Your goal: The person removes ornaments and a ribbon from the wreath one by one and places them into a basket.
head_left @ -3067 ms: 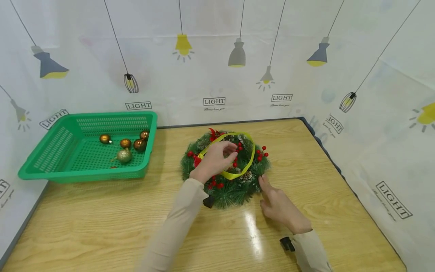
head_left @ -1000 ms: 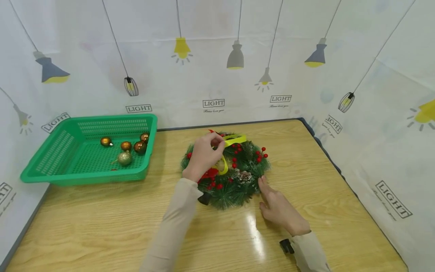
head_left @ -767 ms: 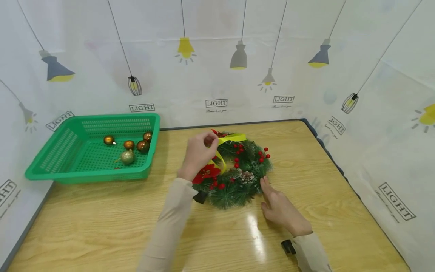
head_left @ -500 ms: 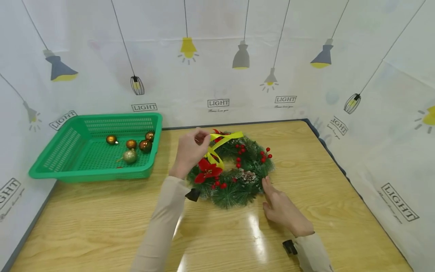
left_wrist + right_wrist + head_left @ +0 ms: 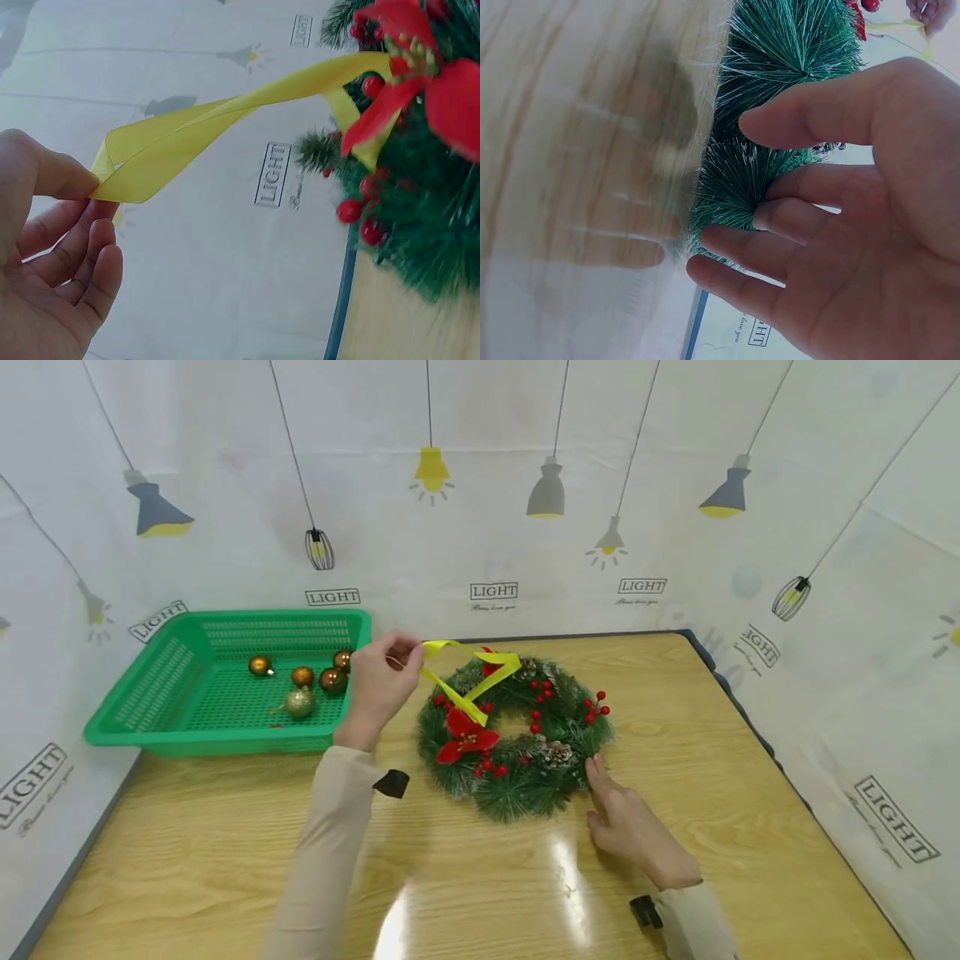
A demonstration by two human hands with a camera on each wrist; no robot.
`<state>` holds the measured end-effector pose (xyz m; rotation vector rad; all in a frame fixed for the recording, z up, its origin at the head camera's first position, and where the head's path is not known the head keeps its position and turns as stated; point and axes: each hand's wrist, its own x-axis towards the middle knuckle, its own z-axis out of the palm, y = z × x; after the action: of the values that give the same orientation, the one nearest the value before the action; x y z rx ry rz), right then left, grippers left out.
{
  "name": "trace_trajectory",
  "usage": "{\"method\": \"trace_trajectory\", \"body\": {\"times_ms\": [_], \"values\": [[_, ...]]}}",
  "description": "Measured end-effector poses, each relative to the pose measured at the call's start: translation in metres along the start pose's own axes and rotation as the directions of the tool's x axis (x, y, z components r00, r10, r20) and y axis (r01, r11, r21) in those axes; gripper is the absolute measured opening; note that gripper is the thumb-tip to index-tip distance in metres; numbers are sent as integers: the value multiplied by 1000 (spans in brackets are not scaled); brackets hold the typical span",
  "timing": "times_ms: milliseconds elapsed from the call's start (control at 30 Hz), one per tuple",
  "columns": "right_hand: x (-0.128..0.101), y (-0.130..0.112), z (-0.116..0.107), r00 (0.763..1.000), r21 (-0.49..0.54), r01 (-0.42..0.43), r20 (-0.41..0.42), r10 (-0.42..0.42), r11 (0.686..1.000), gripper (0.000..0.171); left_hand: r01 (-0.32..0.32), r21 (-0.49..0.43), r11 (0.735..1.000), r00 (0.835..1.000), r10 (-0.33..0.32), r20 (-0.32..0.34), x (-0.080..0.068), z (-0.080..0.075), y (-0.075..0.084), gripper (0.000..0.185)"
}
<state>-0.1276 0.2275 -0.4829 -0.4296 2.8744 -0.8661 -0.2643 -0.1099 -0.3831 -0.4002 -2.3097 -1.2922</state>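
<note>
A green wreath (image 5: 513, 795) with a red poinsettia (image 5: 467, 741), red berries and a snowy pine cone (image 5: 556, 754) lies on the table. Up and left of it, my left hand (image 5: 379, 687) pinches a yellow ribbon (image 5: 169, 157) between thumb and fingertips. The ribbon stretches in a loop from that hand to the wreath's upper left part; its far end disappears behind the poinsettia in the left wrist view. My right hand (image 5: 636, 832) rests its extended fingers against the wreath's lower right edge, and in the right wrist view its fingers (image 5: 742, 289) are loosely spread.
A green plastic basket (image 5: 225, 743) stands at the back left, beside my left hand. Several brown-gold baubles (image 5: 302, 676) and a pale gold glitter bauble (image 5: 300, 702) lie inside. A printed curtain (image 5: 495, 543) hangs behind the wooden table (image 5: 465, 893).
My left hand has moved left from over the wreath's middle, drawing the ribbon out and uncovering the poinsettia. My right hand has stayed at the wreath's edge. The head view has shifted slightly.
</note>
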Motion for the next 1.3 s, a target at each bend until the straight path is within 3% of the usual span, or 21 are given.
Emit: {"method": "trace_trajectory", "body": {"times_ms": [267,867,1033,1300], "values": [[-1,0,0,1000,-3,-10,2,10,1000,77,42,37,998,998,-40,-53,3,-29,-10,16],[-1,0,0,1000,32,-9,15,9,999,78,86,80,993,989,-75,-124,-2,-73,-34,19],[-1,-1,0,1000,18,-6,10,6,1000,78,106,97,990,981,-88,-172,-4,-91,-44,21],[0,-2,2,1000,-5,8,-15,-8,1000,77,193,102,976,962,-168,-217,-12,-118,-58,25]]}}
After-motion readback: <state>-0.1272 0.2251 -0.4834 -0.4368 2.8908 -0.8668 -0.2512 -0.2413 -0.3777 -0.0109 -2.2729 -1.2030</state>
